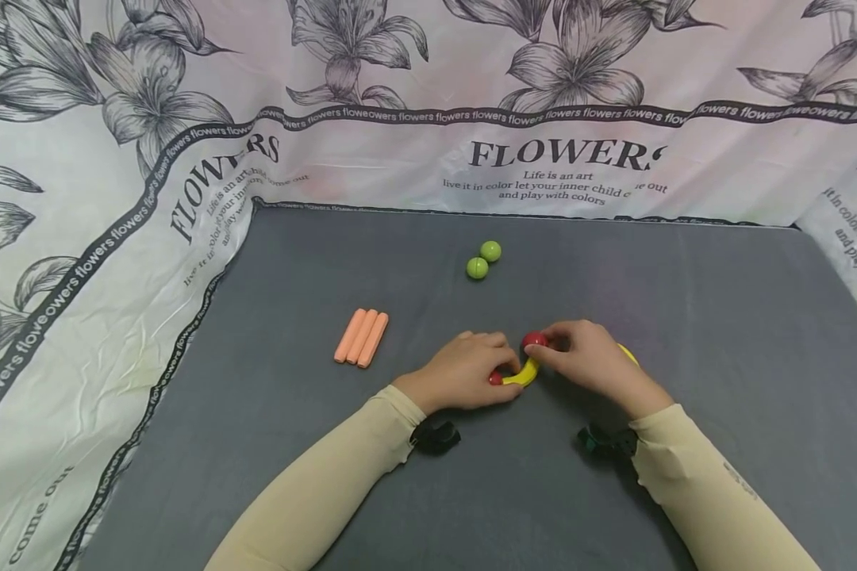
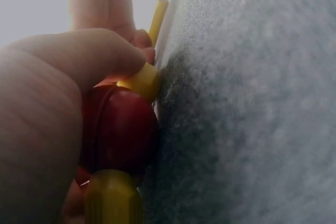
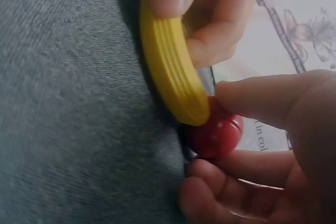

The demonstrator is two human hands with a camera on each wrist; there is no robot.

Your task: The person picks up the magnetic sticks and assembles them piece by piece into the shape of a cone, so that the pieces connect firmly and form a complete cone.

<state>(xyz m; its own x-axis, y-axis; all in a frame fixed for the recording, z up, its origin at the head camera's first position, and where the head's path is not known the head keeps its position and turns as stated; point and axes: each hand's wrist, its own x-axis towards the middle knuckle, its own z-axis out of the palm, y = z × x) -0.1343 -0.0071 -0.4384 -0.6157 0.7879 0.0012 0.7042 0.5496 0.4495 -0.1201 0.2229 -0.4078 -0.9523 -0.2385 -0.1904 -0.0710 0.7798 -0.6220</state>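
In the head view my left hand (image 1: 471, 369) pinches a yellow, ridged, curved toy banana (image 3: 170, 66) near its left end, where a small red round piece (image 1: 496, 378) shows between the fingers. My right hand (image 1: 593, 361) pinches a red ball (image 1: 534, 339) against the banana's other end. The right wrist view shows this ball touching the banana's lower end. Close to the left wrist camera is a red rounded piece (image 2: 123, 129) with yellow pieces below and beyond it. Another yellow piece (image 1: 627, 353) is mostly hidden behind my right hand.
Several orange sticks (image 1: 360, 338) lie side by side left of my hands. Two green balls (image 1: 478, 268) sit touching further back. Everything is on a grey cloth surface (image 1: 293, 476), with a flower-printed sheet (image 1: 386, 159) along the back and left.
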